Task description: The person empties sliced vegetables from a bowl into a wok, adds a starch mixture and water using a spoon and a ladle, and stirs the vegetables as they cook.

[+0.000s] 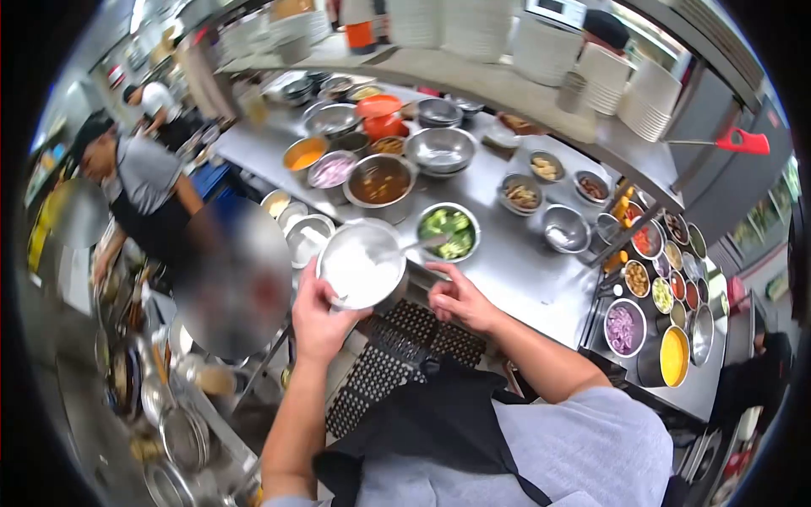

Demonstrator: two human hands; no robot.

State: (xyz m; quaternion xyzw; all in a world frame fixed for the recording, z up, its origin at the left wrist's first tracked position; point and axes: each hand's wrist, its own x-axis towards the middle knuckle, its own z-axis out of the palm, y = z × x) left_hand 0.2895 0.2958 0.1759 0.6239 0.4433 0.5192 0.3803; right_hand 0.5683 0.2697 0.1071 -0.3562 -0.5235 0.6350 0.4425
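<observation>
My left hand (323, 317) is wrapped round the lower left rim of a round metal bowl (361, 264) with white contents. A spoon (420, 243) rests in the bowl, its handle pointing right. To the right of the bowl is my right hand (459, 300), empty, with the index finger stretched toward the left and the other fingers curled. Just beyond it, a bowl of green vegetables (449, 232) stands on the steel counter (524, 275).
Bowls of brown liquid (378, 179), sliced onion (334, 170) and orange sauce (305, 154) stand at the back. Several ingredient containers line the right, near a yellow pot (673, 357). A co-worker (148, 182) stands at the left. Overhead runs a shelf (498, 93) with stacked containers.
</observation>
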